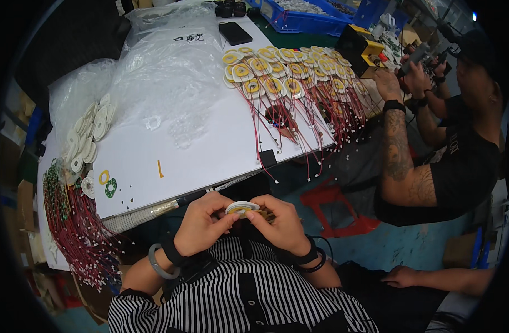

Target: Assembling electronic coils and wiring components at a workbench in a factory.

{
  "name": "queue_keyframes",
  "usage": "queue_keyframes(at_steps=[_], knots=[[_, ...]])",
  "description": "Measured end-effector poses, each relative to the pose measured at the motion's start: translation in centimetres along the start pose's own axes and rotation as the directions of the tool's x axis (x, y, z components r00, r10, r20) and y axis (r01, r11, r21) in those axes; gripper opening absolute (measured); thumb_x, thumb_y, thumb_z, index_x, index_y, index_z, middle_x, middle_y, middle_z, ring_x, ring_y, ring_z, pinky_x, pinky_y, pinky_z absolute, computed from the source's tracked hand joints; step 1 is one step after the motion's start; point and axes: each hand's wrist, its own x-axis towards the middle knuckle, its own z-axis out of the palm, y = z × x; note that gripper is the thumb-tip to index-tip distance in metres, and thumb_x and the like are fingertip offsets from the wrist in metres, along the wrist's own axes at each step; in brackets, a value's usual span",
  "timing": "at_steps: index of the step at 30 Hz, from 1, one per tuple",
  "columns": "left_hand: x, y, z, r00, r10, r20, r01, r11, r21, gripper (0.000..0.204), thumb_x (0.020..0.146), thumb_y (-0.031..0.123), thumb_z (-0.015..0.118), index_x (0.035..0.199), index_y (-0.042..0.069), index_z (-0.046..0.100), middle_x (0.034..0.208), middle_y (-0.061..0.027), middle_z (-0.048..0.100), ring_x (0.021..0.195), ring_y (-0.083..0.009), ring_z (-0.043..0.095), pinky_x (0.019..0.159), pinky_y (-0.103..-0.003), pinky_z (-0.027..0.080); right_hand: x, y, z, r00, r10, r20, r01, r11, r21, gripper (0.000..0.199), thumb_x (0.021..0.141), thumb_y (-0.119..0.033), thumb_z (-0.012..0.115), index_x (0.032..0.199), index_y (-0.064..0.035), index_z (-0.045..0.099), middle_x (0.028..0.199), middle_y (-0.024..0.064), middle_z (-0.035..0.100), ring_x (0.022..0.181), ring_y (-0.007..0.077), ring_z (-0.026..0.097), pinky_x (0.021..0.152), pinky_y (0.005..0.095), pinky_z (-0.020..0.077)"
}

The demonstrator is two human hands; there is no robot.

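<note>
Over my lap, in front of the table edge, both my hands pinch a small white round disc (pixel 241 206) with a yellow layer at its underside. My left hand (pixel 205 220) grips it from the left, thumb and fingertips closed on the rim. From the other side my right hand (pixel 281 223) holds it, with a thumb pressed to its near edge. A darker yellowish piece shows under the right fingers; I cannot make out what it is. On the table to the left lie a yellow ring (pixel 104 177), a green ring-shaped circuit board (pixel 110 187) and a narrow orange strip (pixel 160 168).
White discs (pixel 88 139) are piled at the left, above red-wired bundles (pixel 85 238). Clear plastic bags (pixel 165 72) cover the table's back. Wired yellow-and-white discs (pixel 274 83) fill its right side, near a phone (pixel 235 33). A person with a tattooed arm (pixel 397 144) works at the right.
</note>
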Motion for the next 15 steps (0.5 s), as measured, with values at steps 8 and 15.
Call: queue_keyframes(at_steps=[8,15], knots=[[0.6,1.1,-0.1,1.000,0.030,0.009,-0.030,1.000,0.004,0.028,0.084,0.009,0.073,0.109,0.000,0.066,0.094,-0.0042,0.067,0.076,-0.0061,0.060,0.063,-0.018,0.051,0.1,-0.6,0.2,0.998,-0.068,0.018,0.069,0.996,-0.049,0.018,0.088,-0.012,0.064,0.103,-0.0013,0.064,0.081,0.0109,0.064,0.063,0.0184,0.061,0.057,0.0293,0.0473],[1.0,3.5,-0.5,0.996,0.090,0.008,-0.089,0.971,0.223,0.016,0.086,0.009,0.072,0.098,0.000,0.066,0.089,-0.0032,0.067,0.073,-0.0071,0.061,0.060,-0.021,0.049,-1.1,-1.8,-1.8,0.980,0.122,0.159,-0.079,0.964,-0.255,0.018,0.093,-0.016,0.063,0.102,0.0002,0.064,0.080,0.0091,0.069,0.072,0.0121,0.069,0.061,0.0251,0.0515]])
